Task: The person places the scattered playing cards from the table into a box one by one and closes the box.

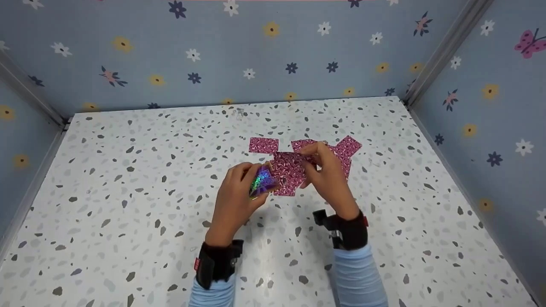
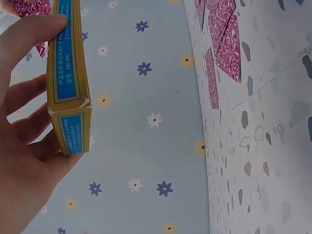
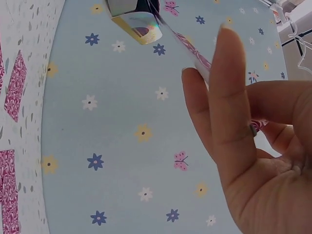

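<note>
My left hand (image 1: 234, 198) grips a small playing card box (image 1: 264, 179), shiny purple on its upper face in the head view. The left wrist view shows the box's yellow edges with blue printed panels (image 2: 63, 73), the thumb pressing one edge and the fingers behind. Just right of it, my right hand (image 1: 330, 181) pinches a pink-and-white patterned playing card (image 1: 288, 164) between thumb and fingers, above the table. In the right wrist view this card (image 3: 192, 48) appears nearly edge-on, close to the box's opened end (image 3: 139, 29). How many cards are pinched, I cannot tell.
Several matching cards lie scattered under and beyond the hands, among them one at the back left (image 1: 263, 145) and one at the right (image 1: 349, 146). The speckled white table (image 1: 128, 192) meets flower-patterned walls (image 1: 256, 51) at the back and sides.
</note>
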`<act>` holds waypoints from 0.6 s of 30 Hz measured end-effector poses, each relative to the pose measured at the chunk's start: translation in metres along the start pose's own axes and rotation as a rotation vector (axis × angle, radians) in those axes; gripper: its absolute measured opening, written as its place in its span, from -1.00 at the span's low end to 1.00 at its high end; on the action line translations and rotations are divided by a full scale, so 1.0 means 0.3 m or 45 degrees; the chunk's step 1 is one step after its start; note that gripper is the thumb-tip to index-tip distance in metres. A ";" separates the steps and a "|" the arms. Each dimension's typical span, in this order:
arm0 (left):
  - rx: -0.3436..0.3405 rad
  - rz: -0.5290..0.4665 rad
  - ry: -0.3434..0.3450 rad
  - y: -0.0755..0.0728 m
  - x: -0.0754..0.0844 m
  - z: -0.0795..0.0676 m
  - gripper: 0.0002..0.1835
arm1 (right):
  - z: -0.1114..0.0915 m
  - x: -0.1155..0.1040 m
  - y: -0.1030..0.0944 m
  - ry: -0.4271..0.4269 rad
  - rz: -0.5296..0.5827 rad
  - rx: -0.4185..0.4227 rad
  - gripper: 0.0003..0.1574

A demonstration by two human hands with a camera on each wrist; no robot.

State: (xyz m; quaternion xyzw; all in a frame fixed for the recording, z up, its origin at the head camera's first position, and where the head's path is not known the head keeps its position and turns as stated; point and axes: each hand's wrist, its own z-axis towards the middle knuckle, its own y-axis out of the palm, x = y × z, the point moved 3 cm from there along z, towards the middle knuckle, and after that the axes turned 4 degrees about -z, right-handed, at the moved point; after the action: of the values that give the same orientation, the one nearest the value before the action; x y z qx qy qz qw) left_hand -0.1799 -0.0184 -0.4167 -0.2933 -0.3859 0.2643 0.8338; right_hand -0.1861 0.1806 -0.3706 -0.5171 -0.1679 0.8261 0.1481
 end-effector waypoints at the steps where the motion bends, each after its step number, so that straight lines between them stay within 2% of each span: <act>1: 0.001 0.002 0.000 0.000 0.000 0.000 -0.39 | 0.000 0.001 -0.001 0.009 0.009 -0.007 -0.75; 10: 0.043 0.040 0.026 0.010 -0.004 0.001 -0.38 | 0.000 -0.002 -0.003 0.071 -0.021 -0.058 -0.76; 18: 0.007 0.046 -0.005 0.022 -0.006 0.000 -0.34 | 0.003 -0.004 -0.017 0.054 -0.087 0.066 -0.78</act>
State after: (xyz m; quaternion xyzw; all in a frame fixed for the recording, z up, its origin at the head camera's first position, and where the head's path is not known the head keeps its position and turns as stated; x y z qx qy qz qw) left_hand -0.1824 -0.0149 -0.4221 -0.2973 -0.3812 0.2810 0.8290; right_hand -0.1859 0.1846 -0.3670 -0.5244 -0.1608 0.8135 0.1931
